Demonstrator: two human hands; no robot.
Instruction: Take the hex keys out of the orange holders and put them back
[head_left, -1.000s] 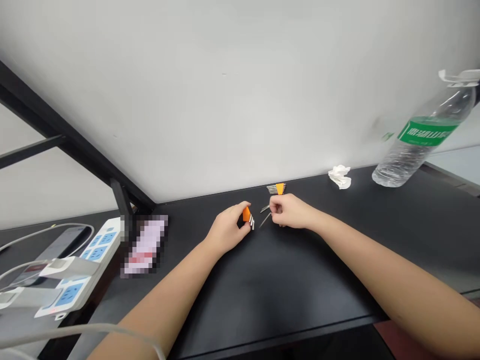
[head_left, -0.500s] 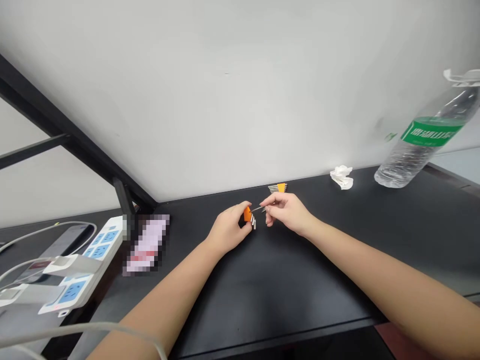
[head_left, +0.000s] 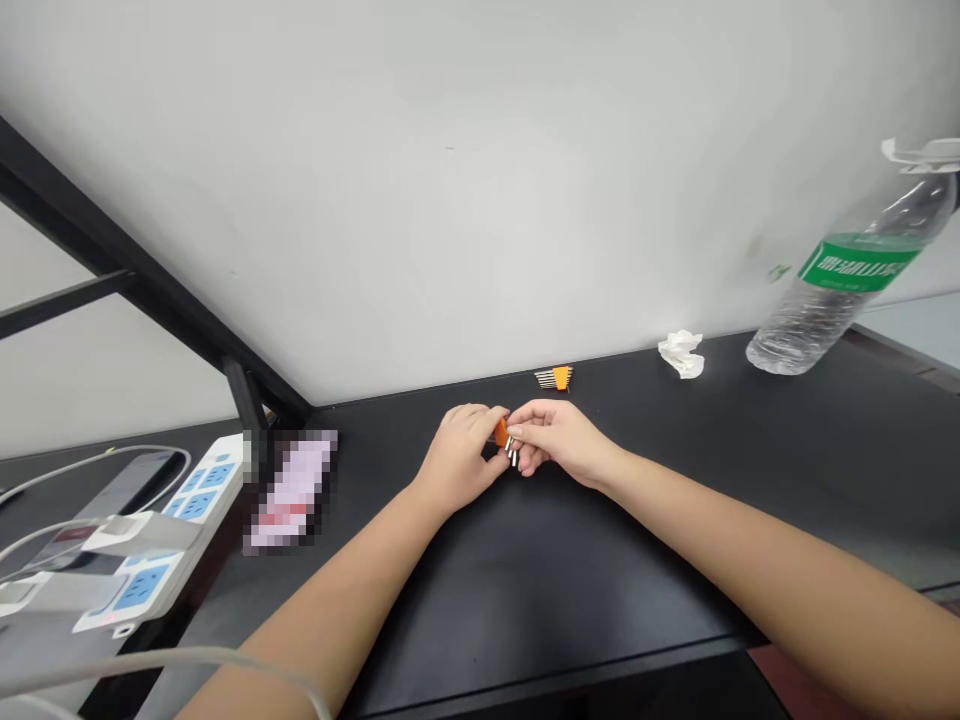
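Clamping the orange hex-key holder [head_left: 502,432] in the left hand [head_left: 466,455], with fingers across the holder's far end and thumb at its near end. Presenting the holder, accordingly, at the left fingertips rather than deep in the palm, with part of the orange face hidden. Presumably steadying it this way, and leaving its right side free for access by the right hand [head_left: 559,440].

Showing several metal hex keys [head_left: 513,455] at the holder's near right, between both hands.

Holding right thumb and forefinger almost together at the holder's right edge; not revealing a key between them, and so failing to tell a pinch from a mere touch. Curling the other right fingers just beside the exposed key ends, probably for clearance.

Resting a second orange hex-key set [head_left: 561,378] on the black tabletop [head_left: 600,570], beyond and right of the holder, apparently out of the hands' way. Noting a crumpled white tissue [head_left: 681,354] well right of the holder, and a clear plastic water bottle [head_left: 825,290] farther right.
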